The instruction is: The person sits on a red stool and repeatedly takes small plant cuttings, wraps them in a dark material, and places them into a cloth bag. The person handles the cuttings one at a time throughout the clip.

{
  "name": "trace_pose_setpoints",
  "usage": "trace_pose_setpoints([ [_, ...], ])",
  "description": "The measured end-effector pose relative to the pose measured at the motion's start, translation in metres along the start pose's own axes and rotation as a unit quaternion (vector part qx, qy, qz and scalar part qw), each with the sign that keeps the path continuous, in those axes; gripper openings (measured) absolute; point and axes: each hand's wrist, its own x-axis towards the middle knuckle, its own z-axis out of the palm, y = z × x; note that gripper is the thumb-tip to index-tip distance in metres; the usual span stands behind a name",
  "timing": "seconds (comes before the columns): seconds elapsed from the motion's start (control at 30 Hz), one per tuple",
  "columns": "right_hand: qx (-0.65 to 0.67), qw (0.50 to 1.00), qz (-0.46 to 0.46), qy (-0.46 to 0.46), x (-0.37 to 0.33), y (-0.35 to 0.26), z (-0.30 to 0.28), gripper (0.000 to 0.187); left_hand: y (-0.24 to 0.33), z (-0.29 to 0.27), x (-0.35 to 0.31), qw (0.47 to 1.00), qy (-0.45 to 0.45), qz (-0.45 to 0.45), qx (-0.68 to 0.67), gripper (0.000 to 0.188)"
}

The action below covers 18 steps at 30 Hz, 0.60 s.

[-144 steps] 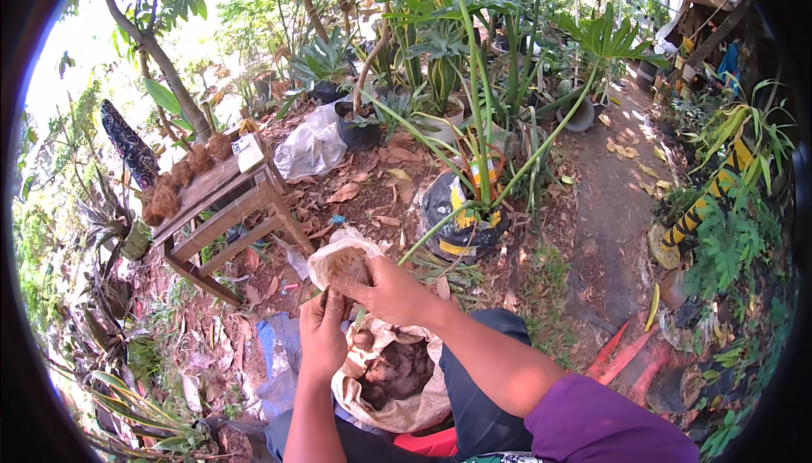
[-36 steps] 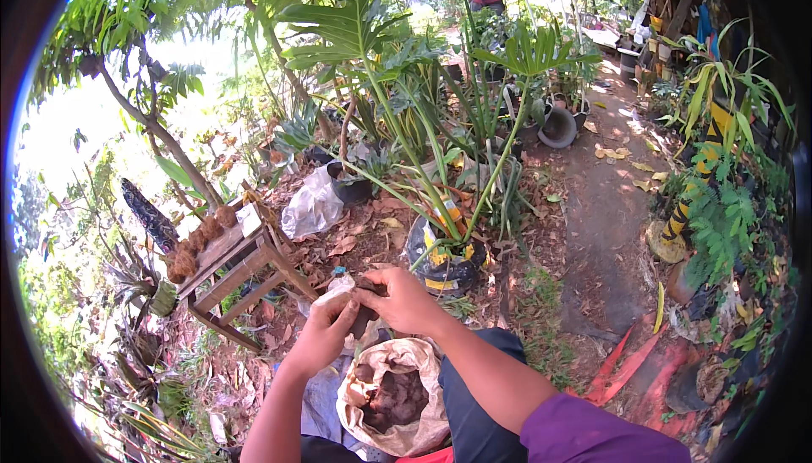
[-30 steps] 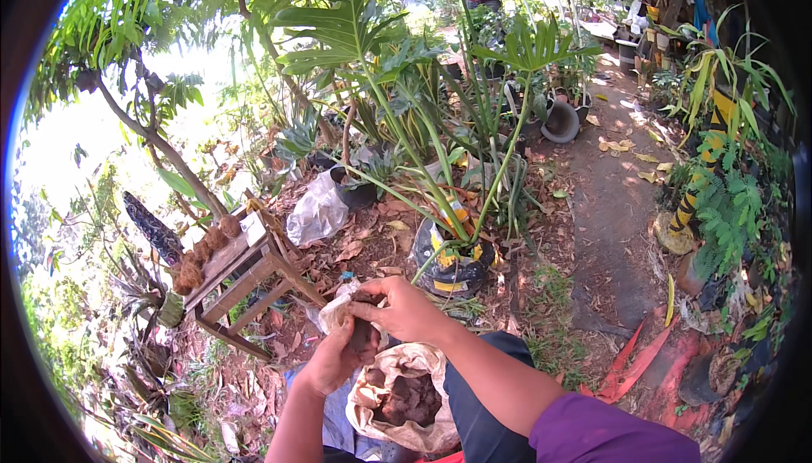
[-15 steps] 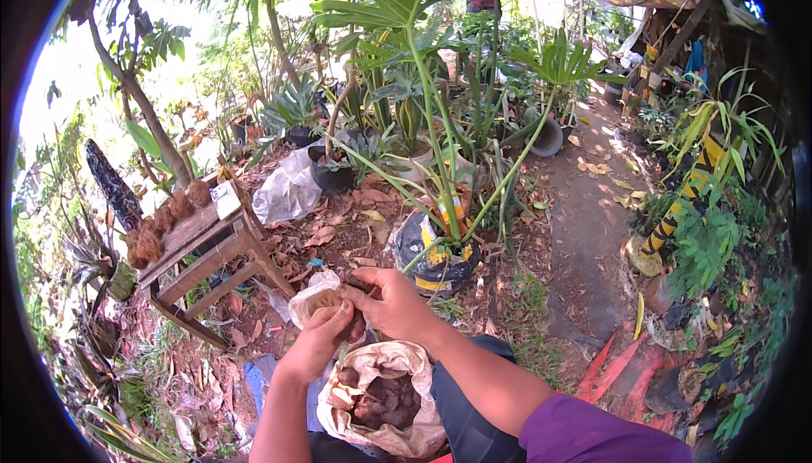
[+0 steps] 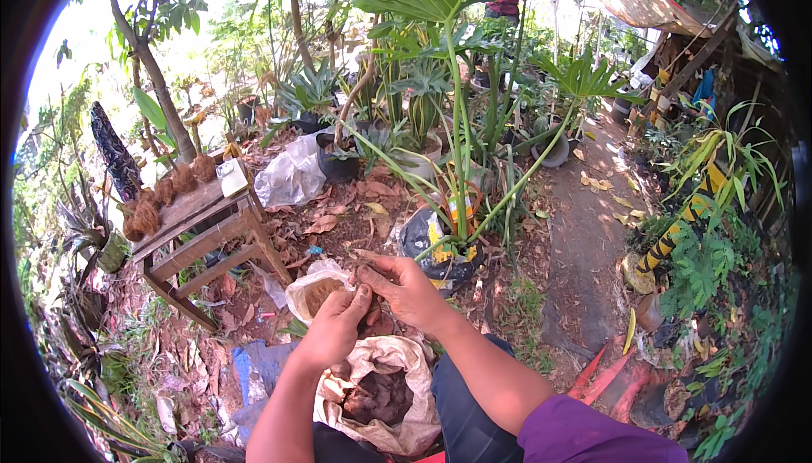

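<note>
Leaf-strewn garden ground (image 5: 359, 224). Lower centre: above the open sack (image 5: 423, 399), my left hand (image 5: 334, 329) and right hand (image 5: 410, 292) meet, fingertips together, clamped on what I cannot tell; apparently fine picking, calling next for steadiness.

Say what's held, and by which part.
The left hand and right hand seem to hold something brown between them; exactly what it is, and the gripped part, cannot be told.

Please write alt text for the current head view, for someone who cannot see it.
A person's left hand and right hand are close together near an open sack of brown material and a smaller pale bag. Beyond stand a wooden table and a tall plant.
</note>
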Motion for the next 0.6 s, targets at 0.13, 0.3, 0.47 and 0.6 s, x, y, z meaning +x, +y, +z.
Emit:
trace_pose_setpoints([
  [0.13, 0.02, 0.999, -0.002, -0.027, -0.005, -0.002, -0.004, 0.029, -0.001, 0.006, -0.001, 0.999, 0.004, 0.003, -0.036, 0.05],
  [0.3, -0.218, 0.97, -0.108, -0.021, -0.009, -0.004, -0.008, 0.051, -0.014, 0.004, 0.006, 0.995, 0.076, 0.01, -0.069, 0.05],
  [0.47, -0.378, 0.906, -0.19, -0.012, -0.013, -0.005, -0.001, 0.07, -0.024, 0.003, 0.008, 0.97, 0.066, -0.008, -0.234, 0.049],
  [0.6, -0.323, 0.928, -0.182, -0.043, -0.016, -0.009, 0.001, 0.07, -0.02, -0.006, 0.004, 0.96, 0.036, -0.054, -0.271, 0.062],
])
